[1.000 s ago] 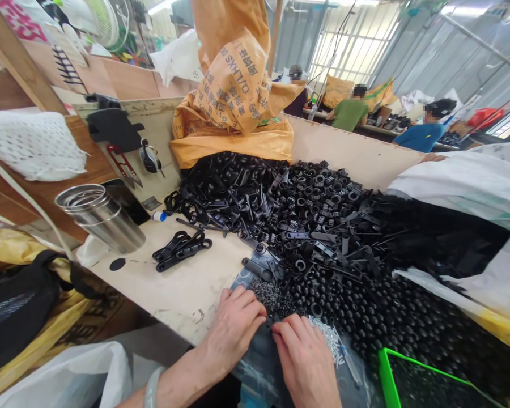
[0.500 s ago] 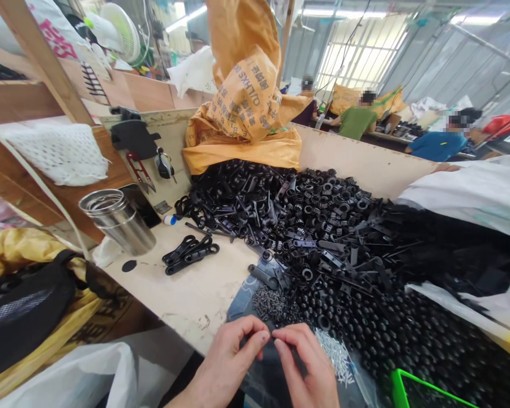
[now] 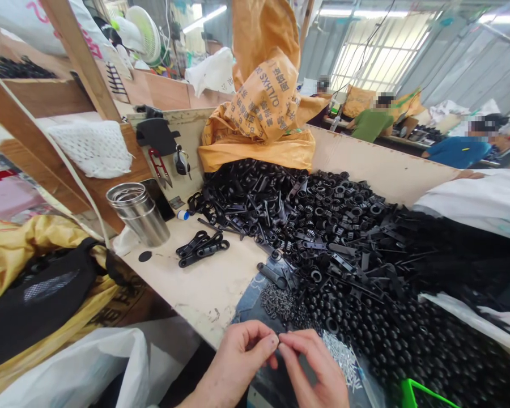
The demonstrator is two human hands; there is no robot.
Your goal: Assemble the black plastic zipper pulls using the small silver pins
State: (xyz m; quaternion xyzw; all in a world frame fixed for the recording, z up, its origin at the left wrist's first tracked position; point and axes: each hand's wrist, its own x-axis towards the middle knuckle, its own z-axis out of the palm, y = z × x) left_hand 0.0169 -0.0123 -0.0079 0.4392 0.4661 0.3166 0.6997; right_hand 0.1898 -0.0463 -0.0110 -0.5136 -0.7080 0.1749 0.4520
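Observation:
My left hand (image 3: pixel 247 352) and my right hand (image 3: pixel 309 362) meet fingertip to fingertip at the bottom centre, above the front edge of the bench. Both pinch thumb against forefinger; a tiny dark bit shows where the tips come together, too small to name. Just beyond the fingers lies a heap of small dark metal parts (image 3: pixel 276 301). By my right hand are scattered silvery pins (image 3: pixel 344 358). Glossy black round beads (image 3: pixel 391 334) spread to the right. Farther back, black plastic handles and rings (image 3: pixel 280 209) are piled high.
Several assembled black handles (image 3: pixel 202 249) lie on the wooden bench (image 3: pixel 221 283) at left, near a steel cup (image 3: pixel 142 218). An orange woven sack (image 3: pixel 259 141) stands behind the pile. A green-rimmed tray (image 3: pixel 412 391) is at lower right. People sit working beyond the back board (image 3: pixel 374 164).
The view has swung slightly left, so the bench things appear farther right. My fingertips have come closer together and still pinch.

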